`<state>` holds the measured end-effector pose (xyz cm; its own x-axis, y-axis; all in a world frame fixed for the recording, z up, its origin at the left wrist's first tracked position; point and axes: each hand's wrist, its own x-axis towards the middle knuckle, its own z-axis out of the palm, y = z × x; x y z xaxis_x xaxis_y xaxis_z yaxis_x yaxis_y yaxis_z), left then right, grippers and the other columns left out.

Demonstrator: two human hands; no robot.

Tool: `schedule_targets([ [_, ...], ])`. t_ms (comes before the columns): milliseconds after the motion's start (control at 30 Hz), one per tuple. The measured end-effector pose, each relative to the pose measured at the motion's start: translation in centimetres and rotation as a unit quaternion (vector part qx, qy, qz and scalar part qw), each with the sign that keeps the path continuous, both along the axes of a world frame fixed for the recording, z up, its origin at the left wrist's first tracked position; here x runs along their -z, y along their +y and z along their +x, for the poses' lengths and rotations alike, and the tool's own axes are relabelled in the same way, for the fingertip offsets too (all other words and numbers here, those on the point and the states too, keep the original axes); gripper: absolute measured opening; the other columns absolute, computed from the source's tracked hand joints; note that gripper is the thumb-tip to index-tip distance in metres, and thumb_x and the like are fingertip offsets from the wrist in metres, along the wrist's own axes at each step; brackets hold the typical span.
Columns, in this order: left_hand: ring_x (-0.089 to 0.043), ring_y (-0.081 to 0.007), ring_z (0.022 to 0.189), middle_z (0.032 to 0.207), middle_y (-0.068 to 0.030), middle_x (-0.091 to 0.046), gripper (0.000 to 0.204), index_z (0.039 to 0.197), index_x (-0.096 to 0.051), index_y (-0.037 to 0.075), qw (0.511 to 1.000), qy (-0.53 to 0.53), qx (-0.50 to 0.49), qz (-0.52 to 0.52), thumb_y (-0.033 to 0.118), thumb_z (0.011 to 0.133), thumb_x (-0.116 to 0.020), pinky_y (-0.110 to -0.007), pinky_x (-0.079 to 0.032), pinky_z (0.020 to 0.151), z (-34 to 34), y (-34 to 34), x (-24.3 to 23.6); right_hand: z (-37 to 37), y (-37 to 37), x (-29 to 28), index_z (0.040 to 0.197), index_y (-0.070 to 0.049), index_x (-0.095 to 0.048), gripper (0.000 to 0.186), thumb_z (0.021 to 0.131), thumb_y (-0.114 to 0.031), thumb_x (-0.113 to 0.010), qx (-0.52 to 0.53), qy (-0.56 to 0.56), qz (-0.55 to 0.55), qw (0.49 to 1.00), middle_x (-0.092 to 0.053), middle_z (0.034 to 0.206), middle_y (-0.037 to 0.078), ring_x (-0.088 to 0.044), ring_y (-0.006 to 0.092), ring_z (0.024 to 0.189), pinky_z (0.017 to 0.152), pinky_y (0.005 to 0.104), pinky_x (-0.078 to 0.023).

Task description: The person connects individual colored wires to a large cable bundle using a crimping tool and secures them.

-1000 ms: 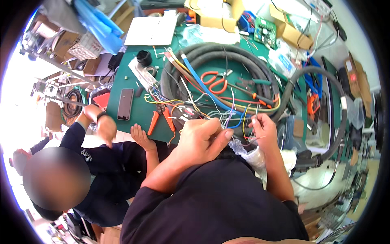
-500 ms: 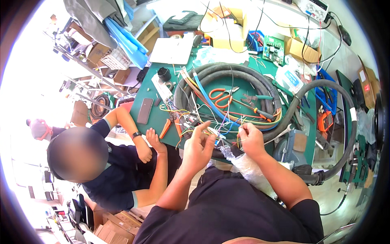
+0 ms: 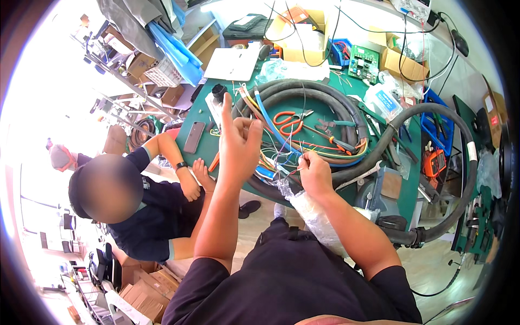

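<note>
With the right hand (image 3: 316,174) pinching thin wires (image 3: 281,157) and the left hand (image 3: 238,146) raised open, a tug could snag the tangle.

1 head fisheye view, looking steeply down, close over green workbench (image 3: 201,116)

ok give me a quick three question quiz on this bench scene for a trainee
1. True or false: the right hand pinches thin coloured wires.
2. What lies inside the coiled thick black rubber hose: A orange-handled scissors, B a hammer, C a cup?
3. Fill in: the left hand is raised with fingers ____.

Key: 1 true; 2 A; 3 spread open, holding nothing that shows.
</note>
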<state>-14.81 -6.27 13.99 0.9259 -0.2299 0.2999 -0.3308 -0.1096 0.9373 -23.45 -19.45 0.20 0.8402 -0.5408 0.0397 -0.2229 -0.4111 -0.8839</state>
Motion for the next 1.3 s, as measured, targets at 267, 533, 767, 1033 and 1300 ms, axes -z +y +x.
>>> schedule_targets([
  [267, -0.051, -0.0218, 0.041, 0.050, -0.0076, -0.050, 0.029, 0.064, -0.051, 0.004, 0.952, -0.154, 0.166, 0.204, 0.015, 0.082, -0.070, -0.032, -0.040, 0.042, -7.2, 1.8, 1.8, 0.3, 0.3, -0.1, 0.090, -0.003, -0.060, 0.018, 0.089, -0.021, -0.058, -0.009, 0.001, -0.016, 1.000, -0.066, 0.080, 0.021, -0.063, 0.0407, 0.077, 0.066, 0.0488, -0.049],
  [533, -0.060, -0.0213, 0.053, 0.063, -0.0111, -0.061, 0.013, 0.083, -0.062, 0.000, 0.959, -0.076, 0.205, 0.182, 0.012, 0.086, -0.065, -0.030, -0.047, 0.052, -6.7, 5.0, 5.4, 0.2, 0.1, 0.1, 0.095, 0.001, -0.061, 0.017, 0.090, -0.016, -0.059, -0.008, -0.002, 0.050, 0.999, -0.067, 0.076, 0.017, -0.067, 0.0307, 0.072, 0.066, 0.0374, -0.050],
  [767, -0.066, -0.0248, 0.067, 0.079, -0.0142, -0.066, 0.012, 0.089, -0.064, 0.000, 0.958, -0.034, 0.237, 0.155, 0.011, 0.087, -0.064, -0.032, -0.051, 0.059, -3.8, 8.1, 7.2, 0.1, 0.8, -1.5, 0.099, 0.003, -0.060, 0.017, 0.091, -0.012, -0.057, 0.022, 0.030, 0.027, 0.999, -0.068, 0.075, 0.013, -0.066, 0.0183, 0.070, 0.066, 0.0309, -0.050],
  [1033, -0.057, -0.0128, 0.063, 0.087, -0.0100, -0.066, 0.077, 0.147, -0.015, 0.001, 0.980, -0.007, 0.173, 0.095, 0.003, 0.085, -0.061, -0.027, -0.049, 0.063, 2.4, 10.2, 5.9, 0.4, 1.4, -1.1, 0.097, 0.003, -0.060, 0.016, 0.092, -0.012, -0.057, 0.083, 0.031, 0.038, 0.995, -0.066, 0.073, 0.007, -0.061, 0.0111, 0.067, 0.063, 0.0274, -0.048],
  [1300, -0.053, -0.0074, 0.064, 0.102, -0.0145, -0.061, 0.090, 0.147, 0.012, -0.001, 0.979, -0.045, 0.161, -0.117, 0.004, 0.089, -0.058, -0.020, -0.044, 0.057, 10.6, 11.3, 0.8, 0.6, 2.3, -1.6, 0.097, -0.003, -0.059, 0.013, 0.095, -0.014, -0.055, 0.147, 0.065, -0.008, 0.987, -0.062, 0.074, 0.001, -0.047, 0.0042, 0.058, 0.053, 0.0212, -0.040],
])
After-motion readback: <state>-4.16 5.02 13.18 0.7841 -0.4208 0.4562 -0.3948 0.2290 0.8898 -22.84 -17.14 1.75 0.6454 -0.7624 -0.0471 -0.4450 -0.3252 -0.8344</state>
